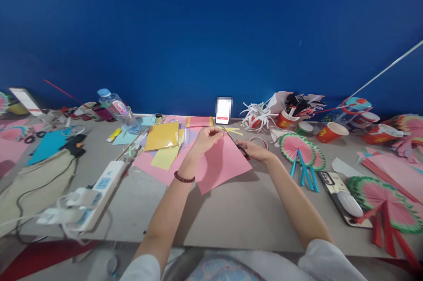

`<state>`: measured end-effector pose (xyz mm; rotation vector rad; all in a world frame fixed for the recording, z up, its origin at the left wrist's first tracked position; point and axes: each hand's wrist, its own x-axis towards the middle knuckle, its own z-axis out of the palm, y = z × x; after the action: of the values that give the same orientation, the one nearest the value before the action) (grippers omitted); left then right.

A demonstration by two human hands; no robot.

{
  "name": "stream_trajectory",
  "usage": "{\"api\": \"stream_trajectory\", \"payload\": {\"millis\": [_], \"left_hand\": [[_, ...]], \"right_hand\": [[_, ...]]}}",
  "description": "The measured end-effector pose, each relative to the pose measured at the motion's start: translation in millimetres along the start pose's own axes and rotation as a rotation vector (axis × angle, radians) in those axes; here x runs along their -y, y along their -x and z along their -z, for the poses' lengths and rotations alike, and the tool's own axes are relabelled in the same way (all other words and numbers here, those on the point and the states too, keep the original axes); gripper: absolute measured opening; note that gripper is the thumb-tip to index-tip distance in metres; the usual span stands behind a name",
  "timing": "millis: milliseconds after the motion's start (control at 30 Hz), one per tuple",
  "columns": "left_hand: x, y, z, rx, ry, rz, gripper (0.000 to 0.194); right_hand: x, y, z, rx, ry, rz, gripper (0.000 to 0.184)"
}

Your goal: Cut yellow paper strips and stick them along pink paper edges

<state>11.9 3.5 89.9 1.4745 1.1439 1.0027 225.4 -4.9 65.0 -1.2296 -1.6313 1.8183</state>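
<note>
A pink paper sheet (224, 162) hangs at a slant above the table, gripped near its upper edge by my left hand (209, 139), whose fingers are pinched. My right hand (254, 150) is closed around the dark handles of a pair of scissors (243, 149). Their blades point up and left along the sheet's right edge, close to my left fingers. Whether the blades are in the paper I cannot tell. Left of my left hand lies a pack of yellow paper (161, 135) on more coloured sheets. Behind my hands a phone (223, 111) leans upright against the blue wall.
A white power strip (105, 193) and a plastic bottle (119, 109) are on the left. To the right lie watermelon-coloured paper fans (299, 149), a phone with a white mouse (349, 204) on it, and orange paper cups (332, 132). White paper strips (257, 113) stand near the wall.
</note>
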Motion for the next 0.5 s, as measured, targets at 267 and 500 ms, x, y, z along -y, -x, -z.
{"api": "stream_trajectory", "payload": {"millis": [267, 500], "left_hand": [[-2.7, 1.6, -1.3, -0.014, 0.001, 0.011, 0.017], [-8.4, 6.1, -2.6, -0.007, -0.004, -0.005, 0.018]], "right_hand": [[-6.1, -4.3, 0.5, -0.002, 0.01, 0.002, 0.04], [-4.4, -3.0, -1.9, -0.03, 0.02, 0.0, 0.039]]}}
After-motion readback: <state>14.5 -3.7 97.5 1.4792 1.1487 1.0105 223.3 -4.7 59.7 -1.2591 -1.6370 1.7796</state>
